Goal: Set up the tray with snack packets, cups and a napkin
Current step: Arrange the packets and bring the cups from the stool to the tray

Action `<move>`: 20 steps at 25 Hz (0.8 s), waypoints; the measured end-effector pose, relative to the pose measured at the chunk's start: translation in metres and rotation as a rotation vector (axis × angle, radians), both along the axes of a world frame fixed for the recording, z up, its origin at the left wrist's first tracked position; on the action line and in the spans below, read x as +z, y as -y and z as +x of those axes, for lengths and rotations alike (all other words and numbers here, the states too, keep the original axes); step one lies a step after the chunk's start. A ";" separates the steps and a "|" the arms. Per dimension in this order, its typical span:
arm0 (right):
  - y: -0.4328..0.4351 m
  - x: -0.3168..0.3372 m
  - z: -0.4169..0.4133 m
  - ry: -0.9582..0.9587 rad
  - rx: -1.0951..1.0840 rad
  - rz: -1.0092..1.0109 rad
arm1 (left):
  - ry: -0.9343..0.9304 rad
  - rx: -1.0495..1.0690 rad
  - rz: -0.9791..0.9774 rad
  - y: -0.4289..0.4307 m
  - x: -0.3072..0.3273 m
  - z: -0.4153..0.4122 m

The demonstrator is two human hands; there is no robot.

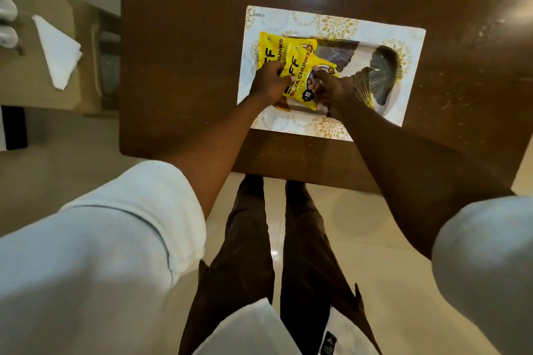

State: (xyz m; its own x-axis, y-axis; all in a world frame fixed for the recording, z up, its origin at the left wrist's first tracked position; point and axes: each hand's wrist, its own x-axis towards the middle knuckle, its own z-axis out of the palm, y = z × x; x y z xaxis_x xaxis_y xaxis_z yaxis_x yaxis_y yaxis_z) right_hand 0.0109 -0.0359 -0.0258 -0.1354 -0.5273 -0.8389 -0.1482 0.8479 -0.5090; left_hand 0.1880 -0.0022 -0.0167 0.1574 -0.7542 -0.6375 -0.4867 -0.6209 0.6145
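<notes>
A white tray (380, 106) with a dark fan pattern lies on a white and gold placemat (331, 21) on the brown table. Two yellow soya chunks packets lie overlapped at the tray's left end: the far packet (269, 46) and the near packet (301, 72) on top of it. My left hand (266, 82) grips the near packet's left edge. My right hand (336, 89) pinches its right side. A folded white napkin (57, 50) and white cups (8, 24) sit on a side surface at far left.
The brown table (184, 52) has bare room left and right of the placemat. A beige side table (34, 95) stands to the left with a gap between. My legs and the tiled floor (360, 225) are below the table's near edge.
</notes>
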 end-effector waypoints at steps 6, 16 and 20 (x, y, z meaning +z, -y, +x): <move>-0.013 0.008 0.010 0.034 0.151 -0.103 | 0.179 0.222 -0.014 -0.029 0.017 -0.013; -0.002 -0.002 0.035 0.145 -0.007 -0.174 | 0.079 0.327 -0.056 0.001 0.008 0.013; 0.019 -0.005 0.043 0.113 -0.056 -0.206 | 0.040 0.327 -0.100 0.017 0.011 0.013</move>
